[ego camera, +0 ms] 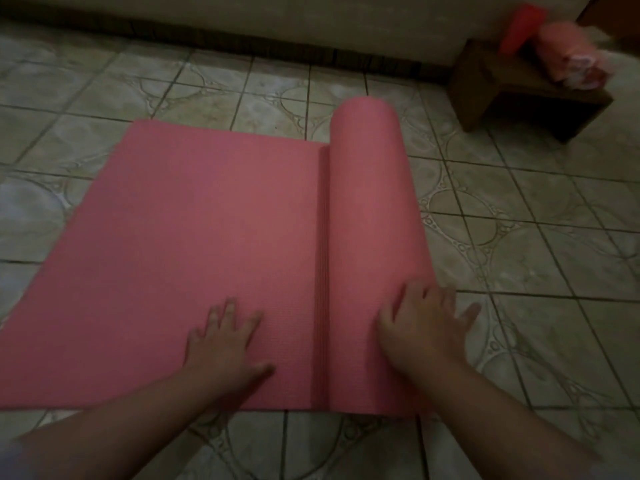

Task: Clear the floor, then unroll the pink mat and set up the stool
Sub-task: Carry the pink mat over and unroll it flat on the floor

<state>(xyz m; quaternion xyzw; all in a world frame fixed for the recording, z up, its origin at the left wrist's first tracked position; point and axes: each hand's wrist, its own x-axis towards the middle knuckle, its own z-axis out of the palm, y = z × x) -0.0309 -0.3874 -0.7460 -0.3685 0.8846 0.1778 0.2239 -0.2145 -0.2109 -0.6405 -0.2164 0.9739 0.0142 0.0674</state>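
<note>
The pink mat (194, 244) lies partly unrolled on the tiled floor, its flat part spreading to the left. The part still rolled (370, 216) forms a thick tube along the flat part's right side. My left hand (225, 337) presses flat on the unrolled surface near the front edge, fingers spread. My right hand (426, 323) rests on the near end of the roll with straight fingers draped over its right side. A low brown wooden stool (502, 95) stands at the back right by the wall.
A red object (517, 29) and a pink and white bundle (568, 57) sit on the stool. A pale wall with a dark skirting (277, 46) runs along the back. Patterned floor tiles (519, 237) surround the mat.
</note>
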